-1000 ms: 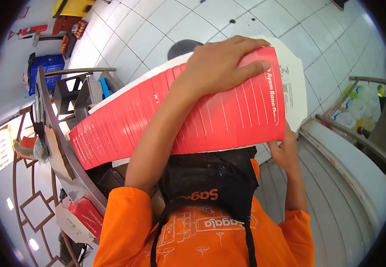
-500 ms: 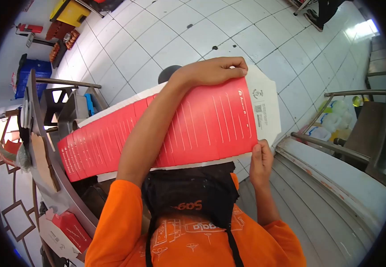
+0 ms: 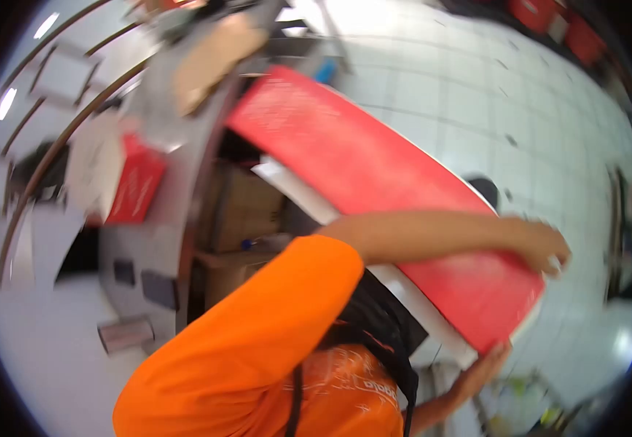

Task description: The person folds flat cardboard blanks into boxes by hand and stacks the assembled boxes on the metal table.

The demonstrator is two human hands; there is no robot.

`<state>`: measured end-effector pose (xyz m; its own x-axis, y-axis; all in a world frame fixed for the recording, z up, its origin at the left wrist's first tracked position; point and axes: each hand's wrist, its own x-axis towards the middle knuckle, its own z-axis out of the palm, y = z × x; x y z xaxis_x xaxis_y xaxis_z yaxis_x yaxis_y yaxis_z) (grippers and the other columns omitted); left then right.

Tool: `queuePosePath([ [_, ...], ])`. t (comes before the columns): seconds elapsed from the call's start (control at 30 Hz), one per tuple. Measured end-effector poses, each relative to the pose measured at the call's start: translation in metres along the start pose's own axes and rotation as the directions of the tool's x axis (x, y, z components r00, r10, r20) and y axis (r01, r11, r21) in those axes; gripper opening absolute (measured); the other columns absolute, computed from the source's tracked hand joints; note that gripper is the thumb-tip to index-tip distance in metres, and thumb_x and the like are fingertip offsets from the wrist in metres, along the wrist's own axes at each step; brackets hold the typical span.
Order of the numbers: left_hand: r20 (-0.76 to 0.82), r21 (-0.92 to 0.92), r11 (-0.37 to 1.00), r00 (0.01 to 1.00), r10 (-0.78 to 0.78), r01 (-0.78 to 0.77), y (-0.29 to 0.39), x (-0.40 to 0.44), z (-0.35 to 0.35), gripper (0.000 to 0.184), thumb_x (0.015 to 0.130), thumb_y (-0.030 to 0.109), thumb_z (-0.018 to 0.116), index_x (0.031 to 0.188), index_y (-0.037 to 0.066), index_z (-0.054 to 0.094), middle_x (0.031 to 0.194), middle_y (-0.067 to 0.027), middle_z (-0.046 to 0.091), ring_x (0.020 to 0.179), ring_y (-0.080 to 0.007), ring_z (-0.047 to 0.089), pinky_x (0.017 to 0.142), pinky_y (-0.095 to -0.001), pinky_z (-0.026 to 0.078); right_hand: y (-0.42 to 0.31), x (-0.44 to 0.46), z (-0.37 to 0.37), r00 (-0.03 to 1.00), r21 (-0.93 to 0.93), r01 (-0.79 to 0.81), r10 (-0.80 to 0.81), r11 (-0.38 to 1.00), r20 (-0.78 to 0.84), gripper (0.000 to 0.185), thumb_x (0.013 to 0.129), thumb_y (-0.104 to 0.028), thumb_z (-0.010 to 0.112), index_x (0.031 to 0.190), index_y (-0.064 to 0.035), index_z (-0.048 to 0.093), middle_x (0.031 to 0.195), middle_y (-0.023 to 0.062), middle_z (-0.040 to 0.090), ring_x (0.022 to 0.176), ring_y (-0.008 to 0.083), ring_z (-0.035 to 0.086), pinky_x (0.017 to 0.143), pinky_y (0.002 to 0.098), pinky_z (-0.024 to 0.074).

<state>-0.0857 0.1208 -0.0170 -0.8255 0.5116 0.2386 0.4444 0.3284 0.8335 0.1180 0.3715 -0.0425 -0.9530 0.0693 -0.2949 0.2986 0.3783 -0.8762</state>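
Note:
A long fanned stack of red-and-white flat cardboard box blanks [image 3: 374,164] lies across my front, blurred by motion. My left arm reaches over the top of it. At its right end, my left hand [image 3: 545,246] is closed on the far edge, with the fingertips smeared. Lower down, my right hand [image 3: 482,370] holds the near corner of the same stack, its fingers partly hidden underneath. The far left end of the stack reaches the metal counter's edge.
On the metal counter [image 3: 177,240] to the left stand a red-and-white box [image 3: 137,178] and a brown cardboard piece [image 3: 214,62]. Below the counter is a brown carton [image 3: 246,207]. White floor tiles [image 3: 432,95] spread beyond the stack.
My view has swung left toward the counter. The stack now slants from upper left to lower right, with both hands still on its right end.

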Motion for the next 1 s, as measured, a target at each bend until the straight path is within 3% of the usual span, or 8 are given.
queuePosePath([
  [0.13,-0.469,0.223,0.973,0.868,0.163,-0.062,0.095,-0.095,-0.094,0.031,0.098,0.035,0.069,0.119,0.012,0.069,0.118,-0.0101,0.069,0.120,-0.0310,0.062,0.105,-0.0476,0.047,-0.016,0.042,0.000,0.983,0.102,0.151,-0.160,0.983,0.090,0.053,0.110,-0.043,0.054,0.140,0.0006,0.056,0.125,0.0165,0.060,0.115,0.0301,0.055,0.103,0.0414,0.0440],
  [0.23,-0.828,0.364,0.866,0.546,0.131,0.344,0.132,-0.223,-0.161,0.034,0.091,0.017,0.079,0.122,0.009,0.067,0.124,-0.0102,0.066,0.121,-0.0290,0.063,0.106,-0.0430,0.048,-0.059,0.068,0.003,0.965,0.053,0.251,-0.254,0.967,0.070,0.051,0.106,-0.043,0.065,0.129,0.0020,0.064,0.101,0.0238,0.073,0.089,0.0381,0.071,0.082,0.0458,0.0578],
  [0.3,-0.933,0.357,0.654,0.286,0.217,0.667,0.146,-0.332,-0.196,0.042,0.091,0.014,0.078,0.129,0.005,0.065,0.128,-0.0151,0.065,0.123,-0.0318,0.063,0.103,-0.0409,0.052,-0.083,0.090,0.007,0.935,-0.038,0.352,-0.349,0.935,0.063,0.051,0.106,-0.044,0.064,0.130,0.0015,0.064,0.101,0.0239,0.073,0.089,0.0379,0.071,0.081,0.0460,0.0576],
  [0.37,-0.959,0.056,0.159,0.009,0.282,0.986,0.194,-0.412,-0.204,0.052,0.091,0.018,0.077,0.137,0.000,0.062,0.140,-0.0199,0.059,0.127,-0.0374,0.060,0.109,-0.0468,0.048,-0.099,0.110,0.008,0.902,-0.151,0.432,-0.429,0.889,0.051,0.052,0.106,-0.045,0.064,0.130,0.0010,0.063,0.100,0.0240,0.073,0.088,0.0378,0.070,0.080,0.0462,0.0575],
  [0.5,-0.913,-0.394,-0.548,-0.250,0.321,0.737,0.235,-0.566,-0.166,0.068,0.093,0.026,0.075,0.153,0.008,0.047,0.148,-0.0147,0.055,0.145,-0.0378,0.045,0.115,-0.0692,0.032,-0.115,0.137,0.004,0.846,-0.336,0.518,-0.528,0.787,0.068,0.054,0.105,-0.047,0.064,0.132,0.0000,0.063,0.099,0.0241,0.073,0.087,0.0374,0.070,0.078,0.0466,0.0571],
  [0.6,-0.798,-0.542,-0.559,-0.592,0.110,0.628,0.269,-0.590,-0.161,0.056,0.093,0.016,0.072,0.146,0.016,0.056,0.143,-0.0105,0.058,0.145,-0.0351,0.046,0.117,-0.0715,0.029,-0.127,0.143,0.005,0.854,-0.438,0.501,-0.509,0.746,0.110,0.055,0.105,-0.049,0.064,0.132,-0.0010,0.063,0.098,0.0239,0.073,0.086,0.0369,0.070,0.077,0.0466,0.0570],
  [0.7,-0.812,-0.576,-0.508,-0.517,0.271,0.640,0.268,-0.609,-0.158,0.047,0.089,0.006,0.069,0.134,0.022,0.067,0.136,-0.0075,0.061,0.139,-0.0325,0.050,0.115,-0.0675,0.033,-0.140,0.131,0.009,0.872,-0.539,0.465,-0.469,0.702,0.140,0.053,0.106,-0.049,0.063,0.131,-0.0020,0.064,0.096,0.0235,0.073,0.086,0.0361,0.071,0.077,0.0459,0.0577],
  [1.0,-0.686,-0.466,-0.477,0.036,0.727,0.745,0.295,-0.567,-0.184,0.054,0.084,-0.004,0.065,0.126,0.028,0.075,0.113,-0.0042,0.062,0.113,-0.0299,0.058,0.097,-0.0513,0.044,-0.128,0.113,-0.011,0.832,-0.544,0.504,-0.547,0.671,0.097,0.052,0.106,-0.046,0.063,0.127,0.0010,0.066,0.102,0.0242,0.073,0.094,0.0383,0.072,0.083,0.0476,0.0588],
])
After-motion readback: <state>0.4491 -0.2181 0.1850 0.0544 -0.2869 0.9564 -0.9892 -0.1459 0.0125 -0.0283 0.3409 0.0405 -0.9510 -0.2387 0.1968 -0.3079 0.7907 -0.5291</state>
